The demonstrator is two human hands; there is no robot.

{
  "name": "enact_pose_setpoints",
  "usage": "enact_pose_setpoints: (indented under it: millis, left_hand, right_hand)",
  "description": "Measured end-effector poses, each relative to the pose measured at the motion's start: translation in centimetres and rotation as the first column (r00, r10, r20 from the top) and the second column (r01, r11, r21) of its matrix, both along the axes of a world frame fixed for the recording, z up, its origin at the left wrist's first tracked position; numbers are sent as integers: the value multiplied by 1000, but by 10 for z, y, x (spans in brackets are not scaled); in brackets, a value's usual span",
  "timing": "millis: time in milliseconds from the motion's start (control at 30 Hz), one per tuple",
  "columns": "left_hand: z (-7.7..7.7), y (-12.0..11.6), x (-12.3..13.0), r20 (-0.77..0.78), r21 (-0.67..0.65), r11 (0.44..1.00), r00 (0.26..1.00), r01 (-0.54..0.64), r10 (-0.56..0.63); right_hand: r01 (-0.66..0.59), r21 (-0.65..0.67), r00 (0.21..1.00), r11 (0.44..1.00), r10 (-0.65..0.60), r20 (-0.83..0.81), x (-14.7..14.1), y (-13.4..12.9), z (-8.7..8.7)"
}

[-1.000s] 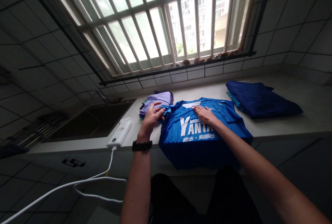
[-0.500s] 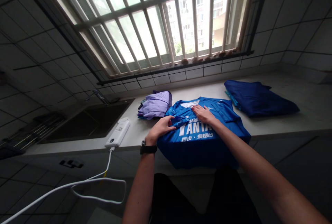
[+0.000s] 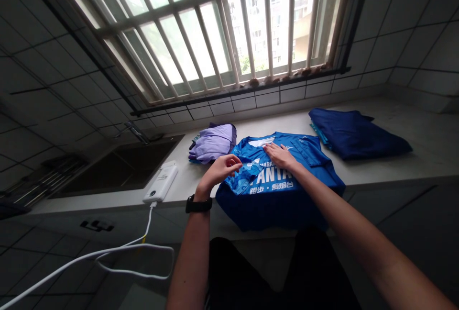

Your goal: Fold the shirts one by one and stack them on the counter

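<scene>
A blue T-shirt (image 3: 276,204) with white lettering lies spread on the counter, its lower part hanging over the front edge. My right hand (image 3: 280,156) rests flat on the chest just below the white inner collar, fingers stretched out. At the shirt's left side, my left hand (image 3: 224,170) has curled fingers at the lighter, patterned sleeve (image 3: 247,176), which is turned inward over the front. The fingertips appear to pinch its edge, though the contact is partly hidden. A black band (image 3: 199,204) circles my left wrist.
Folded purple clothes (image 3: 214,142) lie behind my left hand. A dark blue folded pile (image 3: 358,135) sits on the right. A white power bank (image 3: 161,183) with a cable lies near the sink (image 3: 118,166). The barred window (image 3: 215,27) is behind the counter.
My left hand has shifted slightly left and up, and more of the patterned sleeve now shows across the shirt front, covering some lettering. My right hand stays in place.
</scene>
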State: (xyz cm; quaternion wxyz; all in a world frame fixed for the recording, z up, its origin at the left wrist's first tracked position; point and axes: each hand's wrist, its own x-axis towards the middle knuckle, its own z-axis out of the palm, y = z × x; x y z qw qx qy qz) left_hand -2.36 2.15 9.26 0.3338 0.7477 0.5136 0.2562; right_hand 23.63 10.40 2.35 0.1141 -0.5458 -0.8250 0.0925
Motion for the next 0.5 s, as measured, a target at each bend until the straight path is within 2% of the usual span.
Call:
enact_pose_setpoints:
  millis: [133,233,300,400,500]
  left_hand:
    - [-23,20,11,-313,145,988,950,47,1]
    - [-39,32,19,-517,121,991,856,56,15]
    - [-45,37,24,-597,114,993,801,34,42]
    - [-45,43,33,-664,164,986,737,-21,126]
    - [-38,49,46,-724,233,972,660,-40,201]
  right_hand:
    - [-19,44,999,999,18,28,0,0,-3]
    - [-51,65,997,997,48,57,1,0,-3]
    - [-66,59,995,996,61,79,0,-1,-1]
    - [-65,25,993,998,62,103,-1,-1,2]
    - [-43,3,993,999,42,111,-2,1,2]
